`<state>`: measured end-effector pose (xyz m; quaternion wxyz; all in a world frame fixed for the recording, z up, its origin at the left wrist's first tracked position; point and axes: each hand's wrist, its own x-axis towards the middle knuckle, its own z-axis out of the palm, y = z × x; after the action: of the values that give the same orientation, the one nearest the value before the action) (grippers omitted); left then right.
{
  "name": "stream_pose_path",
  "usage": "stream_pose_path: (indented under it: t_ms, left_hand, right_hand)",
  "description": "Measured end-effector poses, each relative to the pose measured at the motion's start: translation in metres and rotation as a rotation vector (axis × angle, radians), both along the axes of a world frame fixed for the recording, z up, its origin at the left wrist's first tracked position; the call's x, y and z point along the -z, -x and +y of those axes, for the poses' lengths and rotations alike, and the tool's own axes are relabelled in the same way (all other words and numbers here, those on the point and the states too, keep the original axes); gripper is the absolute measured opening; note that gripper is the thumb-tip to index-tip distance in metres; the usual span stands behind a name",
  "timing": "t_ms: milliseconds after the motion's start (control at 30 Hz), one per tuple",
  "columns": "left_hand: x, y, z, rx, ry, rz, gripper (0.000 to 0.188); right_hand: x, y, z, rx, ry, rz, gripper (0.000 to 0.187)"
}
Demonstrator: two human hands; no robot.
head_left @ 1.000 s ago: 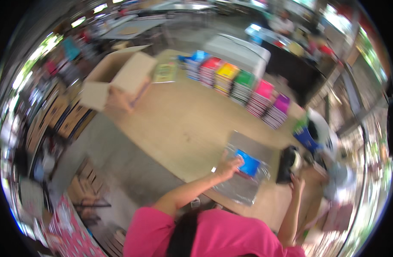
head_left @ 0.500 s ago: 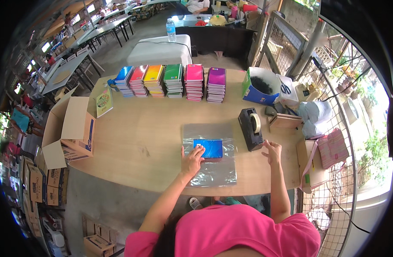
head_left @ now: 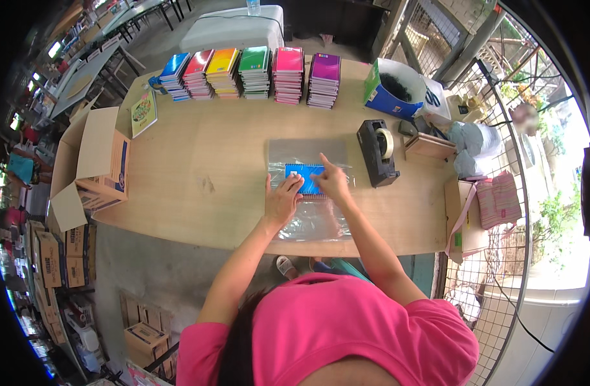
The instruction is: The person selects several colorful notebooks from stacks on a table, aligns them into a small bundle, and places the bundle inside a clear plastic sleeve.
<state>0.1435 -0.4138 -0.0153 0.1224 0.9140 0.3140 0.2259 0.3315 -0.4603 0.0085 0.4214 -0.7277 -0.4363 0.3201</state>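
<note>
A blue spiral notebook (head_left: 306,170) lies on a sheet of clear plastic (head_left: 311,225) near the table's front edge. Plastic seems to cover part of the notebook too. My left hand (head_left: 283,201) rests with its fingers stretched over the notebook's left side. Over the right side is my right hand (head_left: 334,183), slightly blurred, its index finger pointing away and the other fingers curled in. What its thumb and curled fingers pinch, if anything, is too small to make out. To the right of the plastic stands a black tape dispenser (head_left: 371,153) with a tape roll (head_left: 385,143).
Stacks of coloured notebooks (head_left: 256,74) line the table's far side. An open cardboard box (head_left: 103,164) stands at the left, near a yellow-green book (head_left: 144,114). At right are a blue-green box (head_left: 391,96), a wooden holder (head_left: 430,148) and a pink striped bag (head_left: 499,201).
My right hand has moved left from the tape dispenser to the notebook's right side. My left hand stays on the notebook. The whole view has tilted down.
</note>
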Motion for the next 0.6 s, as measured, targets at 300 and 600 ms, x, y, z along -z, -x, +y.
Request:
stream_pose_path:
  t_ms: [300,600]
  left_hand:
    - [-0.024,-0.005,0.003,0.034,0.051,0.180,0.058]
    - [0.075,0.036,-0.050,-0.457,1.389,-0.962,0.050]
  right_hand:
    - [0.032,-0.007,0.013,-0.019,0.424,-0.479,0.121]
    - [0.008,-0.041,0.035,-0.299,-0.015,-0.693,0.107]
